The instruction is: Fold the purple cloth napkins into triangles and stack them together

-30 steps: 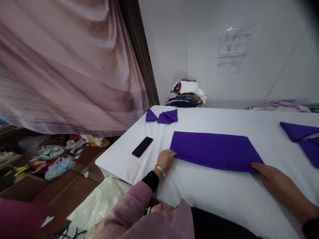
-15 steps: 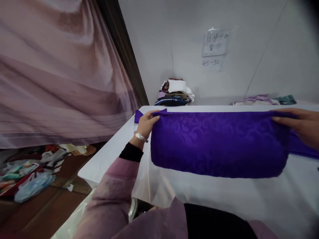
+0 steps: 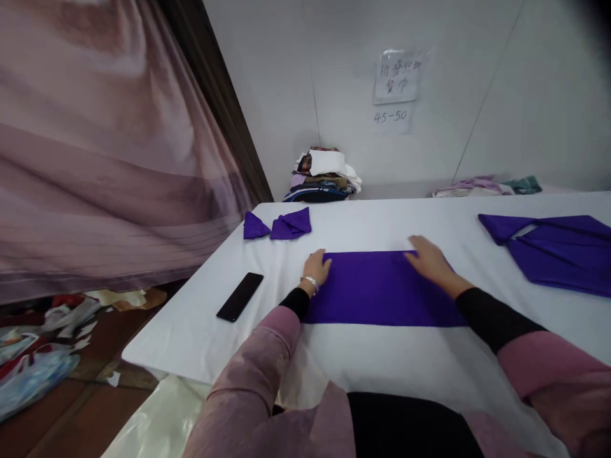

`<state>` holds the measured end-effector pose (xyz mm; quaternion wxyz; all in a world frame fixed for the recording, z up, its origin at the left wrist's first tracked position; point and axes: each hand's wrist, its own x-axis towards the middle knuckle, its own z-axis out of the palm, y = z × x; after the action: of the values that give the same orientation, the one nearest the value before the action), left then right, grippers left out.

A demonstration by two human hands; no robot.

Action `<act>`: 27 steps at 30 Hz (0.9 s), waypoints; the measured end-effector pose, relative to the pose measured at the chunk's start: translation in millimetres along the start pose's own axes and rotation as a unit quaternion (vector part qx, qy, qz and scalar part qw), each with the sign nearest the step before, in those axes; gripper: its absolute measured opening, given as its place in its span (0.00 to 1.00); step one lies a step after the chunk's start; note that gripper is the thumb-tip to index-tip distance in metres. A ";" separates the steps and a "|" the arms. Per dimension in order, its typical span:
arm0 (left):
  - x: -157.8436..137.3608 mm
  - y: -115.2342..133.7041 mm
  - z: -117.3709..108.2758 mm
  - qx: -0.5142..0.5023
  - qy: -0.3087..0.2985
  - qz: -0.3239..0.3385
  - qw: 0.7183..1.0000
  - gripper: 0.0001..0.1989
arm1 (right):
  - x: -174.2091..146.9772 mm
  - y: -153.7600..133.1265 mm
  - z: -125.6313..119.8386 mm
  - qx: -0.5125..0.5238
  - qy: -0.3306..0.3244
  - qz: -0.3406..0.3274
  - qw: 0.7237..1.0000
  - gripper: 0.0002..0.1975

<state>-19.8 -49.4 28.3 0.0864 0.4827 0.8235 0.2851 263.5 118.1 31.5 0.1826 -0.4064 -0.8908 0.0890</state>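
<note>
A purple cloth napkin (image 3: 367, 292) lies flat on the white-covered table, folded into a long rectangle. At its upper left corner rests my left hand (image 3: 317, 267), thumb and fingers slightly apart, with a bracelet on the wrist. My right hand (image 3: 432, 259) is over the upper right part of the cloth, fingers spread and somewhat blurred. It hides the napkin's right end together with the black cuff. Beyond my left hand sit small folded purple napkins (image 3: 291, 224), shaped with points. A larger pile of purple cloth (image 3: 563, 251) lies at the right.
A black phone (image 3: 240, 297) lies on the white tablecloth (image 3: 191, 331) at the left. Against the wall stands a stack of folded clothes (image 3: 324, 175), with more cloth (image 3: 482, 186) farther right. A pink curtain (image 3: 95, 146) hangs at the left. Plastic bags (image 3: 38, 381) are on the floor.
The napkin, held up stretched between both hands before, has come down flat onto the table. My right hand has moved left and let go. The phone and purple pile now show.
</note>
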 end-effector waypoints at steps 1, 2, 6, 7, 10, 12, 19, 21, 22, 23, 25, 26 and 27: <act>-3.6 6.9 8.7 0.011 -0.022 0.032 0.999 0.22 | -0.8 -21.7 11.5 -0.003 -0.035 -0.051 0.998 0.28; -6.4 13.3 16.9 0.030 -0.043 0.065 0.996 0.23 | -1.5 -44.1 22.9 -0.001 -0.071 -0.089 0.994 0.30; -7.1 24.3 39.3 0.179 -0.110 0.127 0.969 0.28 | 0.6 -114.2 58.6 0.026 -0.154 -0.180 0.971 0.35; -5.5 23.3 41.8 0.205 -0.119 0.119 0.964 0.29 | 2.8 -122.1 63.9 0.029 -0.165 -0.179 0.969 0.36; -0.6 17.3 45.2 0.223 -0.123 0.093 0.963 0.32 | 11.1 -118.2 70.5 0.023 -0.181 -0.170 0.968 0.38; 1.3 14.3 45.9 0.223 -0.114 0.093 0.964 0.34 | 15.3 -94.6 67.7 0.007 -0.176 -0.158 0.972 0.39; 1.5 14.2 47.6 0.219 -0.109 0.090 0.965 0.34 | -11.0 58.1 21.0 -0.080 -0.115 0.068 0.988 0.33; 1.4 15.5 47.6 0.215 -0.110 0.089 0.966 0.34 | -23.8 95.9 6.8 -0.099 -0.096 0.120 0.983 0.31; 1.9 16.1 47.0 0.211 -0.113 0.088 0.967 0.34 | -28.1 109.8 1.5 -0.104 -0.094 0.124 0.982 0.31; 3.2 16.6 45.8 0.206 -0.117 0.087 0.968 0.34 | -30.3 119.9 -2.4 -0.105 -0.092 0.124 0.982 0.30; 8.2 16.7 40.5 0.197 -0.120 0.080 0.970 0.32 | -28.0 128.3 -5.8 -0.107 -0.081 0.114 0.984 0.29; 12.0 15.9 36.2 0.198 -0.115 0.076 0.971 0.30 | -23.9 127.3 -5.7 -0.107 -0.076 0.103 0.986 0.29; 16.5 14.4 30.9 0.203 -0.104 0.071 0.971 0.28 | -18.3 123.8 -4.7 -0.105 -0.074 0.086 0.988 0.28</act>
<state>-4.6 -18.2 13.0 0.0513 0.5742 0.8144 0.0659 362.0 185.2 -6.9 0.0639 -0.4903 -0.8683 0.0398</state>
